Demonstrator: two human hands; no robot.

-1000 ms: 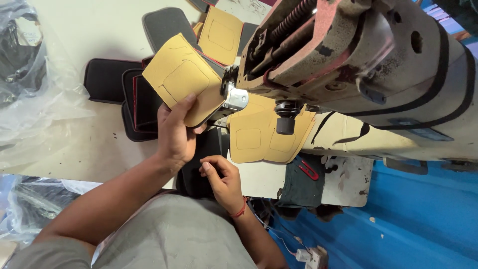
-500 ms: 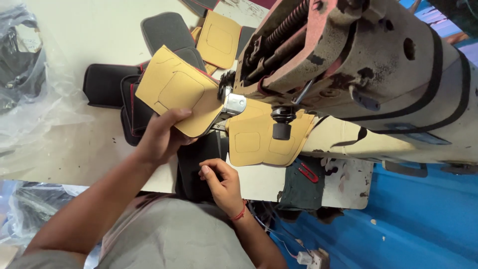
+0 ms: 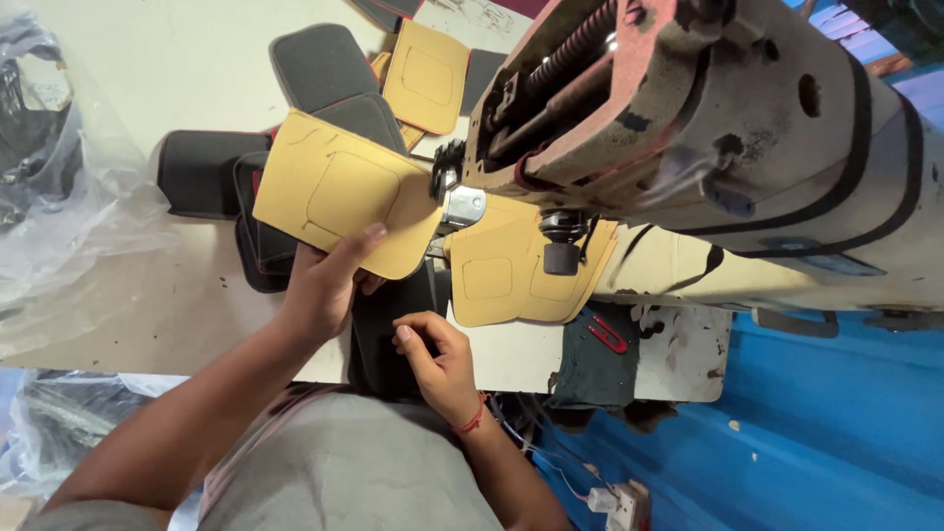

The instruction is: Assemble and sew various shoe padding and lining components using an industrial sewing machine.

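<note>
My left hand (image 3: 323, 287) grips the lower edge of a tan stitched panel (image 3: 339, 197), thumb on top, holding it up just left of the sewing machine head (image 3: 688, 128) and its metal presser part (image 3: 462, 206). My right hand (image 3: 440, 359), with a red thread at the wrist, has its fingers curled and pinched on a black fabric piece (image 3: 388, 324) hanging over the table's near edge. A second tan panel (image 3: 511, 275) lies flat under the machine.
Black padded pieces (image 3: 202, 172) and another tan panel (image 3: 425, 74) are stacked behind on the pale table (image 3: 147, 305). Crumpled clear plastic (image 3: 59, 197) lies at the left. Red-handled snips (image 3: 608, 334) rest on a dark cloth. A blue surface (image 3: 787, 433) is at the right.
My left hand has drawn the tan panel leftward, away from the machine head, and turned it flatter toward me. My right hand stays on the black piece.
</note>
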